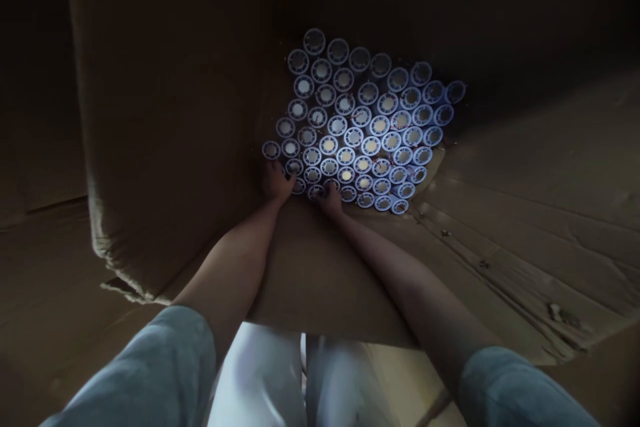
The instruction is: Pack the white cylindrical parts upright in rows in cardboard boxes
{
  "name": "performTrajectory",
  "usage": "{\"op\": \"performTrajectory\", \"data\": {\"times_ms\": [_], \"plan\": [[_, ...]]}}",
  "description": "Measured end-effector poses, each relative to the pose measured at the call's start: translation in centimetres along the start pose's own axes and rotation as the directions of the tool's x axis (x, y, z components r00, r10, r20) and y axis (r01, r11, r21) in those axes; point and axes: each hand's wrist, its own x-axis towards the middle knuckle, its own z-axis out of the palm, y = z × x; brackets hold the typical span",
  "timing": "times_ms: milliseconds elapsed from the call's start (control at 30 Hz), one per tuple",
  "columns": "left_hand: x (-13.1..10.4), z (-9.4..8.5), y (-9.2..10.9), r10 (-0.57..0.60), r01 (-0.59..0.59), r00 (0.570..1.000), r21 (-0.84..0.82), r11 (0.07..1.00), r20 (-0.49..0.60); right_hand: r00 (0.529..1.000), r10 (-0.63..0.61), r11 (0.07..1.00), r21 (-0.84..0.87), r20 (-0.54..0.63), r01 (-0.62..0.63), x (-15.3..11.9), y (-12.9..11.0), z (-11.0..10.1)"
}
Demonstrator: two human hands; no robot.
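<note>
Many pale cylindrical parts [354, 137], each with a slotted ring and a round disc at its top, stand packed together in a deep cardboard box [340, 267]. Thin red wires show among some of them. At the near left corner of the group, my left hand [279, 183] reaches down beside a cylindrical part [271, 149], thumb and fingers apart. My right hand [330, 201] is at the near edge, its fingers curled at the rim of another cylindrical part [315, 191]. Dim light partly hides the fingertips of both hands.
The box's left wall [170, 113] rises high and has a torn, frayed lower edge. Creased cardboard [530, 227] slopes along the right, with small bits of debris [560, 312] on it. The near wall stands between my forearms. The far side lies in deep shadow.
</note>
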Motion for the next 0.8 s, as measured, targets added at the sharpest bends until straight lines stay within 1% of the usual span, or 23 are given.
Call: {"op": "performTrajectory", "data": {"times_ms": [33,67,100,133,167,200,233,300,333,367,433,500,567,600,633,733,767,800], "plan": [[0.3,0.0,0.1,-0.034,0.031,0.993,-0.024,0.999,-0.109,1.000,0.017,1.000,0.002,0.005,-0.017,0.0,-0.5,0.3],[0.8,0.0,0.1,-0.089,0.080,0.976,-0.056,0.995,-0.201,0.999,0.038,0.999,-0.007,0.005,-0.038,0.0,-1.0,0.5],[1.5,0.0,0.0,-0.148,0.128,0.954,-0.093,0.987,-0.259,0.998,0.060,0.998,-0.029,0.000,-0.060,0.0,-1.4,0.7],[2.2,0.0,-0.2,-0.198,0.166,0.936,-0.131,0.977,-0.290,0.997,0.082,0.995,-0.062,-0.005,-0.082,0.0,-1.7,0.6],[3.1,0.1,-0.6,-0.229,0.187,0.929,-0.165,0.968,-0.291,0.995,0.101,0.990,-0.101,-0.006,-0.101,0.1,-1.9,0.5],[4.1,0.1,-1.1,-0.234,0.186,0.934,-0.193,0.963,-0.268,0.994,0.113,0.984,-0.141,-0.002,-0.112,0.2,-2.0,0.2],[5.0,0.2,-1.6,-0.210,0.161,0.951,-0.214,0.963,-0.226,0.994,0.109,0.979,-0.174,0.005,-0.107,0.4,-1.8,-0.1],[6.7,0.4,-2.6,-0.114,0.084,0.988,-0.253,0.964,-0.107,0.997,0.067,0.978,-0.202,0.046,-0.057,0.7,-1.2,-1.0],[7.3,0.5,-3.0,-0.066,0.049,0.997,-0.269,0.962,-0.051,0.996,0.036,0.980,-0.199,0.077,-0.020,1.0,-0.7,-1.4],[7.7,0.6,-3.3,-0.025,0.021,1.000,-0.280,0.960,-0.010,0.994,0.002,0.981,-0.195,0.107,0.019,1.2,-0.2,-1.7],[7.9,0.6,-3.6,0.014,-0.002,0.999,-0.280,0.960,0.041,0.987,-0.060,0.975,-0.203,0.151,0.090,1.5,0.8,-2.1],[7.6,0.3,-3.7,0.052,-0.022,0.993,-0.273,0.962,0.103,0.981,-0.100,0.966,-0.221,0.163,0.135,1.6,1.4,-2.0],[7.2,-0.1,-3.4,0.090,-0.035,0.977,-0.270,0.962,0.195,0.979,-0.119,0.963,-0.222,0.166,0.154,1.4,1.5,-1.8],[7.0,-0.3,-3.2,0.079,-0.020,0.972,-0.258,0.966,0.222,0.978,-0.120,0.963,-0.219,0.171,0.157,1.2,1.3,-1.8],[6.8,-0.4,-3.0,0.042,0.012,0.974,-0.237,0.971,0.221,0.977,-0.117,0.963,-0.219,0.180,0.156,1.0,1.0,-1.8],[6.1,-0.9,-2.1,-0.124,0.151,0.981,-0.184,0.971,0.151,0.977,-0.104,0.960,-0.239,0.186,0.147,-0.2,-0.3,-2.9],[5.6,-1.1,-1.9,-0.135,0.163,0.979,-0.186,0.969,0.156,0.979,-0.100,0.960,-0.240,0.179,0.142,-0.6,-0.7,-3.6],[5.0,-1.4,-1.6,-0.111,0.146,0.978,-0.194,0.970,0.177,0.980,-0.096,0.964,-0.230,0.174,0.136,-1.1,-1.1,-4.3]]}}
